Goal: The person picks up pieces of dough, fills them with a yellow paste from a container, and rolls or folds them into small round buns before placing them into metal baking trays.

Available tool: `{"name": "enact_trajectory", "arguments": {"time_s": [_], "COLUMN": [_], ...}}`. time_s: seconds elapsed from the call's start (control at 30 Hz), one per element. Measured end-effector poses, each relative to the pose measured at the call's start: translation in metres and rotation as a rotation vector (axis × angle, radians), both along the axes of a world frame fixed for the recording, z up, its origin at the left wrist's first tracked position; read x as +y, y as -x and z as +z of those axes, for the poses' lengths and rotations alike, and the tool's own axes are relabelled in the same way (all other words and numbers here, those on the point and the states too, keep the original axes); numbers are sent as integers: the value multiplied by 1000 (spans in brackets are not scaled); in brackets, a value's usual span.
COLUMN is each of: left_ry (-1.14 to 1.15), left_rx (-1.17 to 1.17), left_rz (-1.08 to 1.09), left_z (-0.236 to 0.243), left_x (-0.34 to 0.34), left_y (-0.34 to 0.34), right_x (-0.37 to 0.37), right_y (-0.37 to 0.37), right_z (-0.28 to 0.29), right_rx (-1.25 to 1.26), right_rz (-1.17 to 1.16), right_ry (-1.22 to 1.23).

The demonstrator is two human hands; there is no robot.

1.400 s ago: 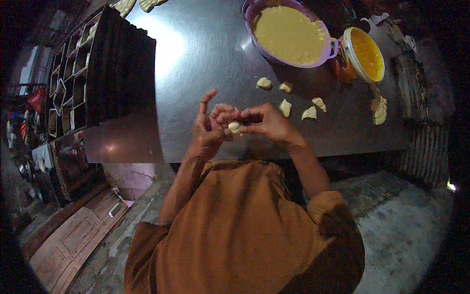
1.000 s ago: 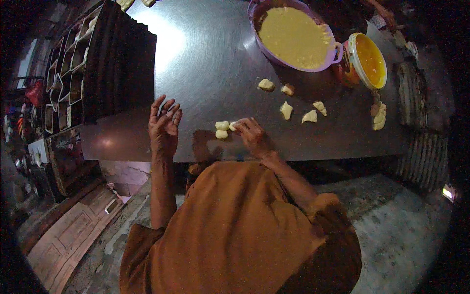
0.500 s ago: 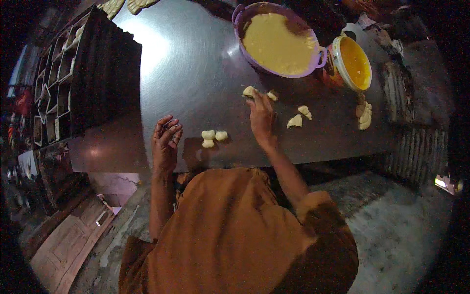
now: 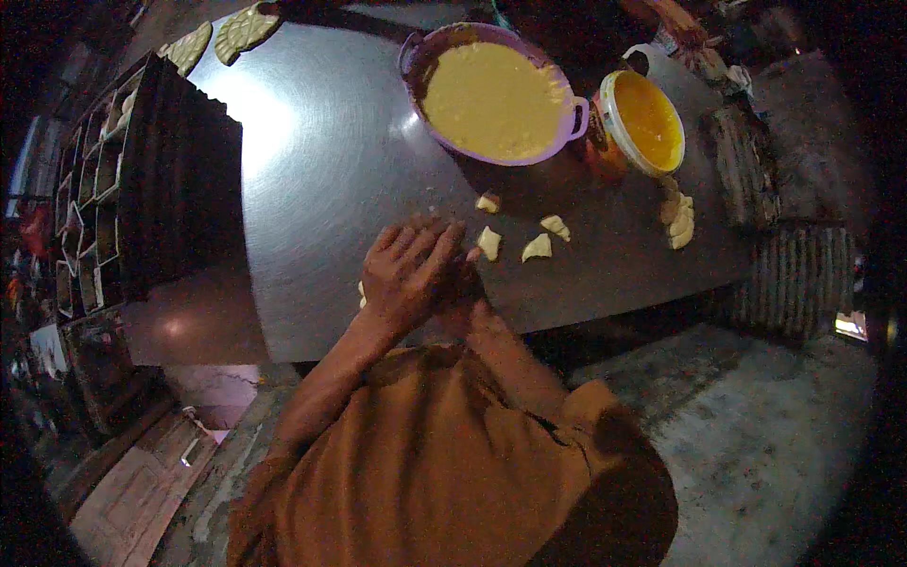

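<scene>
My left hand is cupped over my right hand above the steel table, fingers curled; whatever lies between them is hidden. My right hand's fingers are mostly covered. A pale rounded dough piece peeks out left of my left hand. To the right and beyond my hands lie several rough dough pieces, and a larger dough lump sits farther right.
A purple tub of yellow batter and a bucket of orange-yellow contents stand at the back. Stacked dark moulds occupy the left. Flat scored dough slabs lie at back left. Another person's hand shows at top right.
My right hand took the top-left rough piece and came back toward me; that piece is gone from its spot. My left hand moved right and now covers my right hand.
</scene>
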State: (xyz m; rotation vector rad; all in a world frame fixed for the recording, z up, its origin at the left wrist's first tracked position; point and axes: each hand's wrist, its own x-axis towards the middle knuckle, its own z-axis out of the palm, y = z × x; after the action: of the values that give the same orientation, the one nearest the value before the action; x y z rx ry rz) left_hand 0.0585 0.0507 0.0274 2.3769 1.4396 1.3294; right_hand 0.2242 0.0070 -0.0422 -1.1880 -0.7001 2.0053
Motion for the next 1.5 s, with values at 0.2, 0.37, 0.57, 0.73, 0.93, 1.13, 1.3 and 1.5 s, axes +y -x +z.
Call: {"name": "enact_trajectory", "arguments": {"time_s": [0.2, 0.37, 0.57, 0.73, 0.93, 1.13, 1.3, 1.5], "left_ry": [511, 886, 1152, 952, 996, 1155, 1257, 1271], "left_rx": [-507, -813, -776, -840, -867, -947, -1417, -1782], "left_rz": [-502, -510, -177, -21, 27, 52, -234, -333], "left_z": [4, -5, -38, -50, -51, -38, -28, -10], "left_x": [-6, -10, -17, -22, -35, -34, -16, -12], "left_y": [-20, -29, 20, 51, 52, 39, 17, -7], "right_x": [-33, 73, 248, 281, 314, 303, 213, 118], "right_y": [-21, -110, -127, -117, -96, -124, -85, -16], "right_z": [-39, -13, 104, 81, 71, 90, 93, 81], "right_rx": [3, -422, -1022, -972, -1174, -594, -45, 293], "right_rz": [-149, -10, 723, 935, 1553, 1202, 690, 313], "right_ry": [87, -609, -1066, -1253, -732, -634, -341, -214]}}
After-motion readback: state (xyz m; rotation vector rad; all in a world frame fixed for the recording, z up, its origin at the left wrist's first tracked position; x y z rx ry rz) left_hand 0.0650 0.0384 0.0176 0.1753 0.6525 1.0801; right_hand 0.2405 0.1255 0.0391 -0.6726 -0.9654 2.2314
